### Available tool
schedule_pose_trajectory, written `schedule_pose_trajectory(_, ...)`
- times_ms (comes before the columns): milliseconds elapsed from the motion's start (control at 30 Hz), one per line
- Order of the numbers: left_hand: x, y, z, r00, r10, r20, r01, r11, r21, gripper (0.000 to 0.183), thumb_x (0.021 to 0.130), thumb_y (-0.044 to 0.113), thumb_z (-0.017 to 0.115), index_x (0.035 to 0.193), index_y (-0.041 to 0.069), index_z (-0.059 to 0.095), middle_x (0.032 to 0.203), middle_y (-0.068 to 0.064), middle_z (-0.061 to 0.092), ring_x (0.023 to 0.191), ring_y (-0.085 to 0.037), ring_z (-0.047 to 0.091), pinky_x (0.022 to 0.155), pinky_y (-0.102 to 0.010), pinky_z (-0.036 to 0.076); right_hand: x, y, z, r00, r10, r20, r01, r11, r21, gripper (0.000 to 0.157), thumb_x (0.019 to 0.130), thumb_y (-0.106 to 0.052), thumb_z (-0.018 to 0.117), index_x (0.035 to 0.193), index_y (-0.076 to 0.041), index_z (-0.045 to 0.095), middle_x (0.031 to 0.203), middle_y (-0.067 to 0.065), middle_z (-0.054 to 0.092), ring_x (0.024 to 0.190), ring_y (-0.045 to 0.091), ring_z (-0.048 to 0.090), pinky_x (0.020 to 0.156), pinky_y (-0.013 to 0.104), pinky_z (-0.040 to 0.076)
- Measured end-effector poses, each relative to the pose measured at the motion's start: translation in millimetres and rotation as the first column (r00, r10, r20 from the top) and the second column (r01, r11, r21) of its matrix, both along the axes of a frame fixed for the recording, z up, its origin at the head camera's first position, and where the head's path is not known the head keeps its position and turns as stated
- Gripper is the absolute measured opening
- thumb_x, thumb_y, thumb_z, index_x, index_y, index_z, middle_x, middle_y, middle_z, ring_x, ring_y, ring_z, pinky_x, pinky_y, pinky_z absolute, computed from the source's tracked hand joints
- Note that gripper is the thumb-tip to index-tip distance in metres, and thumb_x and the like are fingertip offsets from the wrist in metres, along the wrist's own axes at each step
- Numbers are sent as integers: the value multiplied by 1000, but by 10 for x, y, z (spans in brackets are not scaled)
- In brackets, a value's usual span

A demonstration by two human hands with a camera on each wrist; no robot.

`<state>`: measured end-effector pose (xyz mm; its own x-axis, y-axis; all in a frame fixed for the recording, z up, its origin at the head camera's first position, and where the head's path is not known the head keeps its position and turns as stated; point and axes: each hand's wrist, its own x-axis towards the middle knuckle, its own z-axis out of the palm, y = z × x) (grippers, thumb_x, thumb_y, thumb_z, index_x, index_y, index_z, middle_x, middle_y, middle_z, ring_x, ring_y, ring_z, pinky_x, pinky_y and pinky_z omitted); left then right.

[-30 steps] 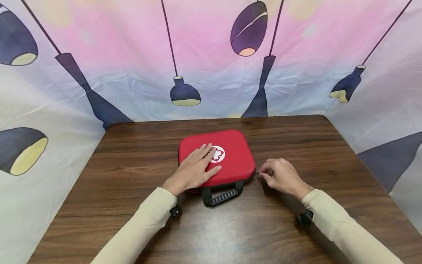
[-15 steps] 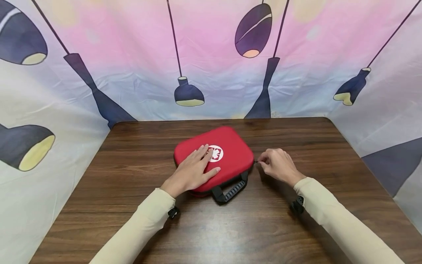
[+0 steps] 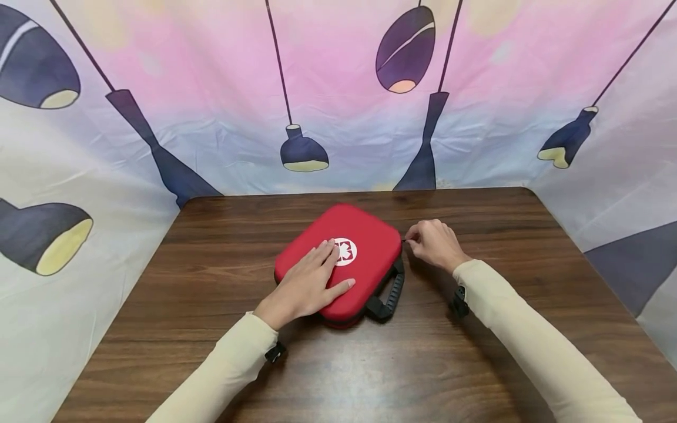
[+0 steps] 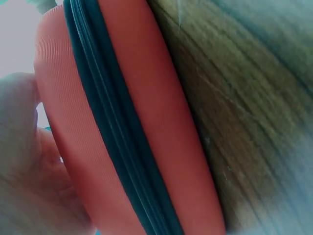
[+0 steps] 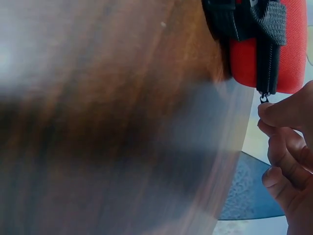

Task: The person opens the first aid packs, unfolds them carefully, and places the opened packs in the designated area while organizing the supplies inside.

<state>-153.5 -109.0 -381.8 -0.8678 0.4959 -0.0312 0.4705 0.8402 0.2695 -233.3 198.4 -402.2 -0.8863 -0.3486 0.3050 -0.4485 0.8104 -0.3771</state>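
A red zippered case with a round white emblem lies on the wooden table, turned at an angle. My left hand rests spread on its lid, fingertips at the emblem's edge. At the case's right corner my right hand pinches a small zipper pull between thumb and finger. The black handle sticks out from the case's front right side. In the left wrist view the black zipper band runs along the case's side, its two edges together there. The case's inside is hidden.
The dark wooden table spreads around the case. A fabric backdrop printed with hanging lamps stands behind the table and along both sides. Dark wrist-worn devices sit at both of my cuffs.
The case has turned counterclockwise under my left hand, its handle swinging from the front toward the right. My right hand, still pinching the pull, has moved farther back and slightly left.
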Motion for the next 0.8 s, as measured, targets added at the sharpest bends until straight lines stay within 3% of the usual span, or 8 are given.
schedule_pose_trajectory(500, 159, -23, -6, 998, -23, -59, 22, 999, -30, 85, 98, 61, 53, 156, 2, 36, 165, -11, 27, 152, -27, 23, 121, -40, 24, -354, -203, -32, 998, 19, 56, -15, 998, -61, 8, 89, -7, 74, 90, -8, 81, 87, 6, 77, 80, 25, 71, 71, 46, 56)
schedule_pose_trajectory(800, 210, 47, -14, 994, -84, -74, 84, 996, -3, 86, 96, 63, 54, 155, 3, 38, 164, -11, 29, 152, -26, 25, 121, -39, 26, -497, -294, -25, 997, 33, 73, -29, 998, -49, 13, 91, -5, 70, 96, -6, 82, 93, 10, 77, 83, 27, 72, 71, 47, 57)
